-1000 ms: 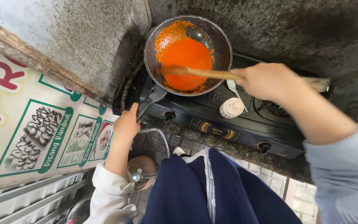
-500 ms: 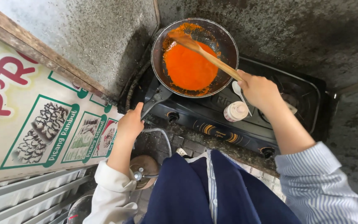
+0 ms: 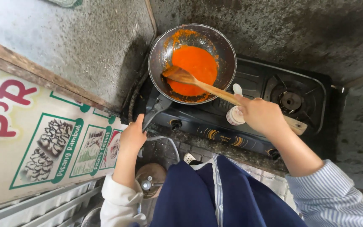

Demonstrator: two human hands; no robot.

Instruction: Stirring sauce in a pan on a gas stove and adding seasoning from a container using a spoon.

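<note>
The right hand (image 3: 260,114) holds a wooden spatula (image 3: 198,82) in orange sauce (image 3: 196,67); the left hand (image 3: 133,135) grips the pan handle (image 3: 156,109).

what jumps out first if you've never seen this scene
The bright orange sauce in the dark pan on the stove's left burner stands out at once. The right hand holds a wooden spatula with its blade in the sauce, and the left hand grips the pan's handle. At far left hangs a banner with food pictures in green frames.
</note>
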